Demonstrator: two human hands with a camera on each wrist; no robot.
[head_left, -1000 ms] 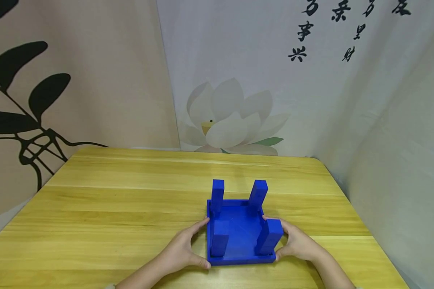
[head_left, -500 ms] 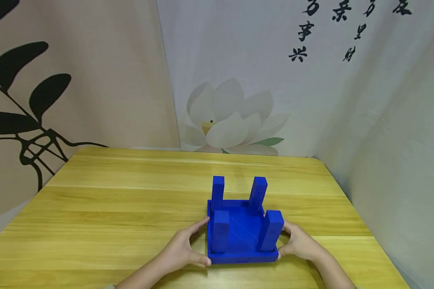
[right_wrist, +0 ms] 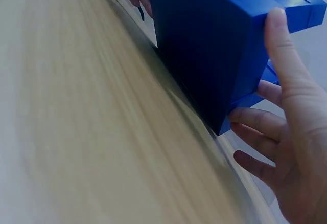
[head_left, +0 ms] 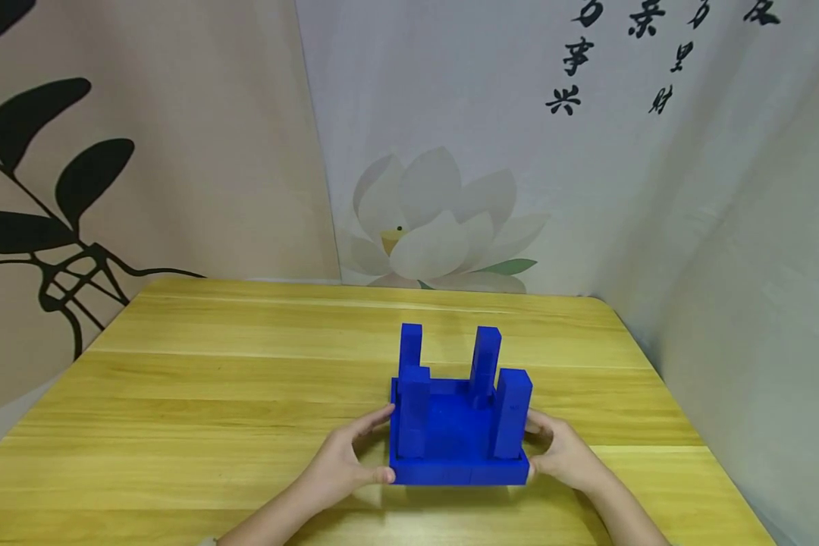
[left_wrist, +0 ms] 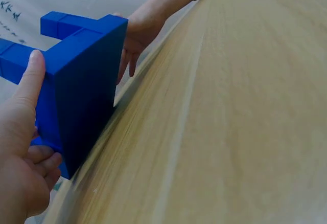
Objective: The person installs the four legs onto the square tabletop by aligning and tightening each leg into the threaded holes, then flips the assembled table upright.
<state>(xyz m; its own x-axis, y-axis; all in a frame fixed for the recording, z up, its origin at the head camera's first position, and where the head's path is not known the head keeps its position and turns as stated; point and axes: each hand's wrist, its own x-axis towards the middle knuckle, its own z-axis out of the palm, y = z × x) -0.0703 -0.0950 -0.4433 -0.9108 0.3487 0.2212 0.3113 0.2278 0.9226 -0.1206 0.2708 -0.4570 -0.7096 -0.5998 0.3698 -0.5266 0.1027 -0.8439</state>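
A blue upturned small stool or table-like piece (head_left: 460, 474) has a square, rimmed base and several upright legs (head_left: 512, 413), one at each corner. Its near edge is tilted up off the wooden table, with a shadow below. My left hand (head_left: 344, 459) grips the left side, thumb at the near corner and fingers along the side. On the opposite side my right hand (head_left: 563, 455) holds it the same way; its fingertips are partly hidden behind the base in the head view. Both wrist views show the flat dark underside (left_wrist: 87, 96) facing the table.
The wooden tabletop (head_left: 211, 394) extends around the piece, mostly to the left. A pale cloth backdrop (head_left: 450, 91) with a printed lotus and black characters hangs behind the table's far edge. Another cloth (head_left: 744, 265) hangs on the right.
The near side of the blue piece has risen off the table, so its legs stand more upright in view. Both hands have lifted slightly with it, the right shifting outward a little.
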